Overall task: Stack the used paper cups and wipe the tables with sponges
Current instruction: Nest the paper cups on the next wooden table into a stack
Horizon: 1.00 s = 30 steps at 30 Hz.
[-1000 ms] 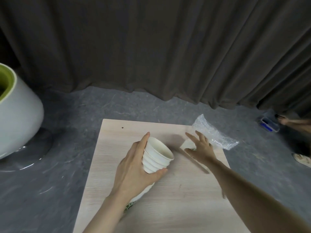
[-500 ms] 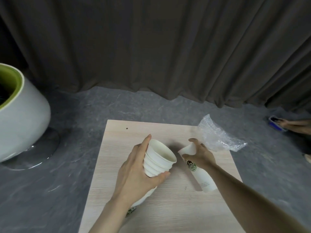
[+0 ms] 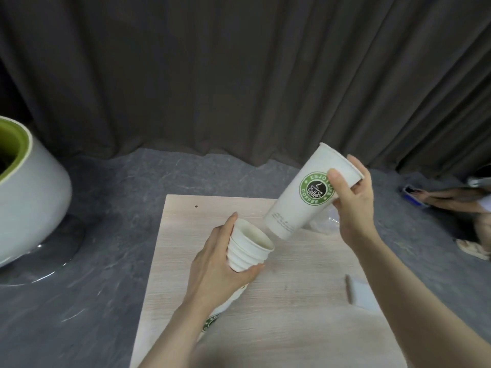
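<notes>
My left hand (image 3: 216, 264) grips a stack of white paper cups (image 3: 248, 248), tilted with the open mouth up and to the right, above the pale wooden table (image 3: 292, 314). My right hand (image 3: 352, 197) holds a single tall white paper cup (image 3: 305, 192) with a green coffee logo near its rim. That cup is lifted off the table and tilted, its base pointing down-left toward the stack's mouth, a small gap between them. A white flat object (image 3: 360, 289) lies on the table by my right forearm.
Crumpled clear plastic (image 3: 328, 224) lies on the table behind the raised cup. A white and green round chair (image 3: 29, 192) stands at the left on the grey floor. Another person's arm and sandal (image 3: 473, 247) show at the far right. A dark curtain hangs behind.
My right hand took hold of the lying cup and lifted it off the table, turning its base toward the stack. My left hand kept the stack in place.
</notes>
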Each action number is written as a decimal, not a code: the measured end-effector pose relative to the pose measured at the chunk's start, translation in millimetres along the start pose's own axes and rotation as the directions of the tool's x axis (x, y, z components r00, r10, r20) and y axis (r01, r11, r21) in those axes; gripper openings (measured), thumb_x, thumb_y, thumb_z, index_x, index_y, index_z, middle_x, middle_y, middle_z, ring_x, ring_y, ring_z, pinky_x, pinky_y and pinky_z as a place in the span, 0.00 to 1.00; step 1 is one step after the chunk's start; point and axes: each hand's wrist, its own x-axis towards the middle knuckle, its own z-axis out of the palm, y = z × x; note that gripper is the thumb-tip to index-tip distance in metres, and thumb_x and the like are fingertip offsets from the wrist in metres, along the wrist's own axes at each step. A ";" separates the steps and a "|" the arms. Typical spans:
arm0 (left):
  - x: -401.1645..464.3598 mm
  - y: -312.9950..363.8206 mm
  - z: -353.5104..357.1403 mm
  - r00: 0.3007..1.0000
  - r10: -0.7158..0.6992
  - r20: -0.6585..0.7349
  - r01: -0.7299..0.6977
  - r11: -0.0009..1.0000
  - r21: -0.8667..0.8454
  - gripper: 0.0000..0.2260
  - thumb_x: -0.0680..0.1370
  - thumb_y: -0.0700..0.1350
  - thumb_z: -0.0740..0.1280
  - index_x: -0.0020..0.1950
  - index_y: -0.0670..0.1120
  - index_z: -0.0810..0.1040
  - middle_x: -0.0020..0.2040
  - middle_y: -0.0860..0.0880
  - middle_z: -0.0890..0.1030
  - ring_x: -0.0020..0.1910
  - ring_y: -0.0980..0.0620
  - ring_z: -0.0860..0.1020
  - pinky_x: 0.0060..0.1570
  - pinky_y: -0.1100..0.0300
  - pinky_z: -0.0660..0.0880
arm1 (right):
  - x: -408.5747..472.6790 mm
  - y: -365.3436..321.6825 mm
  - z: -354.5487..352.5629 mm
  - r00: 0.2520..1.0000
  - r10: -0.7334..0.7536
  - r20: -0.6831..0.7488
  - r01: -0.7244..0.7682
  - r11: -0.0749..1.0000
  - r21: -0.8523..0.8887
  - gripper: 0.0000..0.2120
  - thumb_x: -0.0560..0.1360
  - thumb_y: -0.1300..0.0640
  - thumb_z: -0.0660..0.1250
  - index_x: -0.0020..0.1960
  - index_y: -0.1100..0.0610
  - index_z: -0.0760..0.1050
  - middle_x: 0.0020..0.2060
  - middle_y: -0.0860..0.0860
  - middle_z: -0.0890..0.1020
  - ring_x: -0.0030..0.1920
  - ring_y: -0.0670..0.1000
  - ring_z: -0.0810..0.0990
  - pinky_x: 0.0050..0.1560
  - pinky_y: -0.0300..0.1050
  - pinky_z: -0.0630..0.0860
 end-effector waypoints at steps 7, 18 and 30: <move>-9.6 -1.9 -5.1 0.999 0.032 0.011 -0.032 0.999 0.003 0.46 0.64 0.64 0.73 0.73 0.67 0.49 0.60 0.66 0.67 0.53 0.63 0.73 0.45 0.61 0.74 | -35.4 -8.3 26.8 0.992 -0.018 0.127 0.020 1.000 -0.014 0.40 0.63 0.43 0.74 0.71 0.49 0.64 0.61 0.52 0.78 0.59 0.50 0.80 0.55 0.47 0.79; -34.8 -3.8 -31.7 0.994 -0.026 -0.105 0.002 0.975 -0.221 0.43 0.60 0.62 0.76 0.70 0.70 0.56 0.63 0.66 0.70 0.59 0.66 0.73 0.54 0.55 0.75 | -109.1 12.2 75.2 0.912 0.038 0.410 -0.036 0.999 -0.011 0.31 0.64 0.57 0.77 0.63 0.47 0.68 0.55 0.45 0.79 0.54 0.42 0.80 0.48 0.37 0.77; -69.4 -15.0 -85.5 0.999 -0.031 -0.037 0.016 0.937 -0.349 0.36 0.67 0.64 0.71 0.72 0.66 0.60 0.67 0.70 0.67 0.68 0.69 0.64 0.60 0.66 0.65 | -169.0 35.5 88.1 0.672 0.232 0.704 -0.251 0.965 -0.078 0.41 0.70 0.41 0.71 0.75 0.38 0.49 0.70 0.37 0.68 0.70 0.41 0.68 0.67 0.47 0.71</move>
